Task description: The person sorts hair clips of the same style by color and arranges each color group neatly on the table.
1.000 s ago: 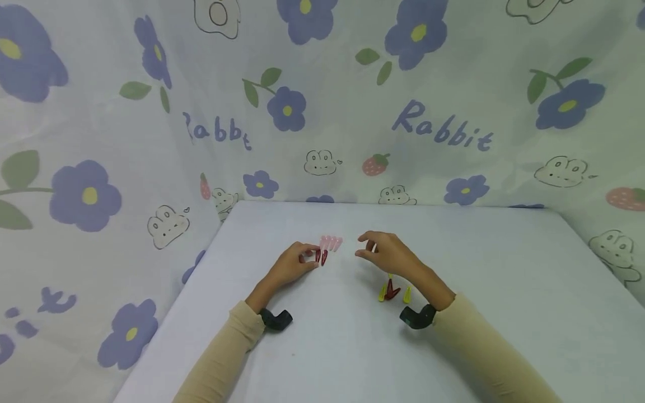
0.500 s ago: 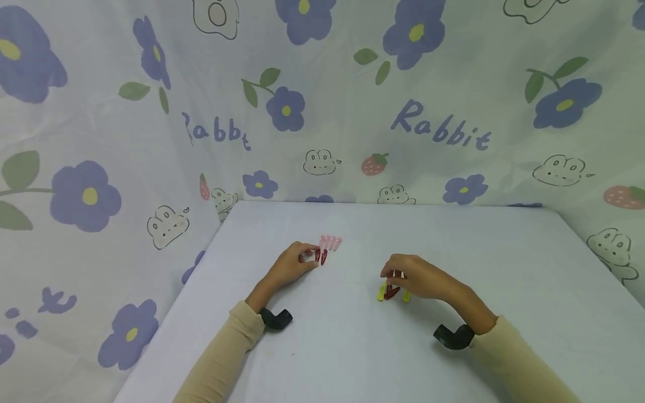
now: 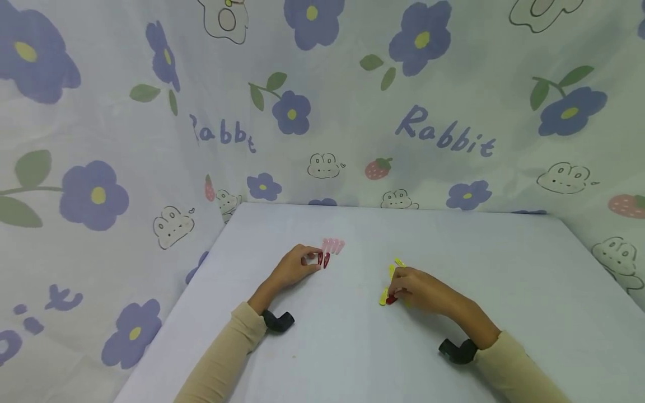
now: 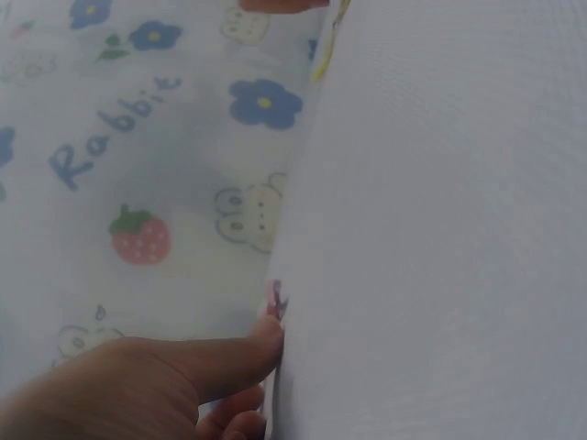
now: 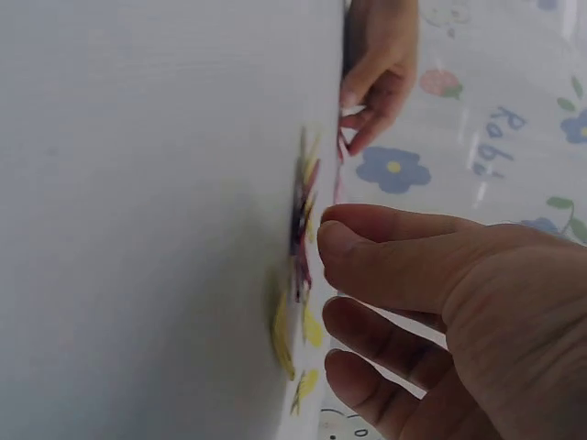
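My left hand (image 3: 293,265) rests on the table at the lower left of a small row, thumb and forefinger pinching the ends of a dark red hair clip (image 3: 320,258). Beside it lies a second dark red hair clip (image 3: 326,260), and pink hair clips (image 3: 333,245) line up just behind. Over a loose pile of yellow and red clips my right hand (image 3: 420,290) reaches down with bent, relaxed fingers. In the right wrist view, yellow hair clips (image 5: 282,339) lie just past the fingertips, apart from them, and nothing shows between thumb and forefinger. The hand hides part of the pile.
The white tabletop (image 3: 342,347) extends around both hands. A patterned cloth (image 3: 353,123) with flowers and rabbits hangs behind and at the left. More yellow clips (image 3: 391,272) lie just behind the right hand. Both wrists wear black devices (image 3: 279,322).
From near the pink row, my right hand has come back toward the pile at the right and lowered over it. My left hand has kept its place on the red hair clip.
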The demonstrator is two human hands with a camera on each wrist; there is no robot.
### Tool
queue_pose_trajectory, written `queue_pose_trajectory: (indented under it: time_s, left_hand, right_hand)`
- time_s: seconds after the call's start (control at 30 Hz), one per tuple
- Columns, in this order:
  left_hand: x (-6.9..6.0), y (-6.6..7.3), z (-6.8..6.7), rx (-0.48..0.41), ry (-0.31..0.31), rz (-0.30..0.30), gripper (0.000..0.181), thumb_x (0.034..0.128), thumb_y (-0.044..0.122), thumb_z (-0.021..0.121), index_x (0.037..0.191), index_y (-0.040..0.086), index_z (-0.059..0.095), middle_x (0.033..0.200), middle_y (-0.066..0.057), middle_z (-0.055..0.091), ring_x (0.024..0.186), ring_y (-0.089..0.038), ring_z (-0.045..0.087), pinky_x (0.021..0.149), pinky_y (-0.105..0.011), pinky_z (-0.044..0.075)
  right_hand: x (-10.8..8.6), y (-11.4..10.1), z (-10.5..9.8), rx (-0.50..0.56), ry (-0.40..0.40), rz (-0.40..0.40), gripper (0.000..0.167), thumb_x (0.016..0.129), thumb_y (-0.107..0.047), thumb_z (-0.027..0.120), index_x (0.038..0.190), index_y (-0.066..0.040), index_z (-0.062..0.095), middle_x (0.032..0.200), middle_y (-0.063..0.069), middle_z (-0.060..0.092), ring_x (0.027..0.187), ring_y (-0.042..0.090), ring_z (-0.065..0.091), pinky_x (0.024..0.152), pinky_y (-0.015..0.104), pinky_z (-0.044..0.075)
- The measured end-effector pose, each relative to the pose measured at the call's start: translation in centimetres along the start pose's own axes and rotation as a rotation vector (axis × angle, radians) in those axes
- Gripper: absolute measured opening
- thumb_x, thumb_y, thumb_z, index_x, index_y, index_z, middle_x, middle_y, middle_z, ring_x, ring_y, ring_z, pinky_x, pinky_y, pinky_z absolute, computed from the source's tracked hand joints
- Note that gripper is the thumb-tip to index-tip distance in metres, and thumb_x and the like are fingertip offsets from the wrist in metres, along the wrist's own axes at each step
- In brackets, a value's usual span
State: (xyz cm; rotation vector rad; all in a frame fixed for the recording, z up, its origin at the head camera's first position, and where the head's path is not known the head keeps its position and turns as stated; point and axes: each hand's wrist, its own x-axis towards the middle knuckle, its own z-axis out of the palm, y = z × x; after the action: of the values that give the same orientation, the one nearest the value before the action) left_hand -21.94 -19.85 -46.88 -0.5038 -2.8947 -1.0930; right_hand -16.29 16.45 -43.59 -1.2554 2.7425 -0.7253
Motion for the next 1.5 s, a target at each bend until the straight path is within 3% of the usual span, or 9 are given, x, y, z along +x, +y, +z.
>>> queue_pose_trajectory:
  time_s: [0.23, 0.83, 0.93, 1.07, 1.2, 1.37, 1.5]
  left_hand:
    - [0.1, 0.1, 0.2, 0.0, -0.007, -0.004, 0.043, 0.0893, 0.022, 0.076, 0.131, 0.017, 0.066, 0.107, -0.003, 0.062, 0.083, -0.012, 0.052, 0.073, -0.029, 0.044]
    - [0.1, 0.0, 0.1, 0.0, -0.004, -0.005, 0.043, 0.0891, 0.022, 0.077, 0.131, 0.017, 0.066, 0.107, -0.003, 0.062, 0.083, -0.012, 0.051, 0.074, -0.028, 0.043]
    - [0.1, 0.0, 0.1, 0.002, 0.001, -0.005, 0.043, 0.0887, 0.022, 0.077, 0.13, 0.018, 0.066, 0.107, -0.003, 0.062, 0.083, -0.012, 0.051, 0.074, -0.028, 0.043]
    - [0.0, 0.1, 0.1, 0.006, -0.002, -0.01, 0.043, 0.0889, 0.022, 0.077, 0.13, 0.018, 0.066, 0.107, -0.003, 0.062, 0.084, -0.012, 0.051, 0.074, -0.029, 0.043]
    - [-0.1, 0.2, 0.0, 0.007, -0.003, -0.015, 0.042, 0.089, 0.021, 0.077, 0.13, 0.018, 0.066, 0.108, -0.003, 0.062, 0.085, -0.013, 0.051, 0.074, -0.029, 0.043]
    - [-0.1, 0.2, 0.0, 0.011, -0.001, -0.01, 0.042, 0.0889, 0.021, 0.077, 0.13, 0.018, 0.066, 0.107, -0.003, 0.061, 0.084, -0.013, 0.051, 0.073, -0.029, 0.043]
    - [0.0, 0.2, 0.0, 0.011, -0.001, -0.001, 0.042, 0.0889, 0.021, 0.077, 0.129, 0.017, 0.067, 0.107, -0.003, 0.061, 0.083, -0.013, 0.051, 0.073, -0.028, 0.043]
  right_hand:
    - [-0.2, 0.3, 0.7, -0.042, 0.03, -0.052, 0.017, 0.084, -0.001, 0.077, 0.089, -0.017, 0.076, 0.096, -0.008, 0.063, 0.093, 0.008, 0.061, 0.084, 0.027, 0.055]
    - [0.1, 0.1, 1.0, -0.147, 0.052, -0.02, 0.015, 0.085, -0.005, 0.077, 0.087, -0.019, 0.073, 0.091, -0.012, 0.065, 0.088, 0.007, 0.052, 0.079, 0.026, 0.051]
    - [0.1, 0.3, 1.2, -0.168, 0.087, -0.049, 0.013, 0.086, -0.006, 0.077, 0.087, -0.019, 0.072, 0.089, -0.013, 0.066, 0.086, 0.006, 0.053, 0.08, 0.027, 0.05]
    - [0.2, 0.3, 1.3, -0.215, 0.191, -0.083, 0.013, 0.083, -0.006, 0.08, 0.087, -0.016, 0.071, 0.087, -0.011, 0.067, 0.082, 0.006, 0.053, 0.077, 0.027, 0.049]
    - [0.3, -0.2, 1.0, -0.255, 0.256, 0.002, 0.015, 0.083, -0.008, 0.079, 0.088, -0.015, 0.067, 0.088, -0.008, 0.067, 0.082, 0.008, 0.055, 0.077, 0.029, 0.049]
    - [0.3, -0.7, 0.6, -0.184, 0.218, 0.141, 0.011, 0.09, -0.01, 0.071, 0.091, -0.015, 0.061, 0.092, -0.005, 0.073, 0.074, 0.006, 0.054, 0.065, 0.024, 0.046]
    - [0.3, -0.7, 0.6, -0.12, 0.221, 0.141, 0.013, 0.091, -0.007, 0.071, 0.092, -0.014, 0.059, 0.09, -0.005, 0.07, 0.074, 0.004, 0.054, 0.061, 0.019, 0.046]
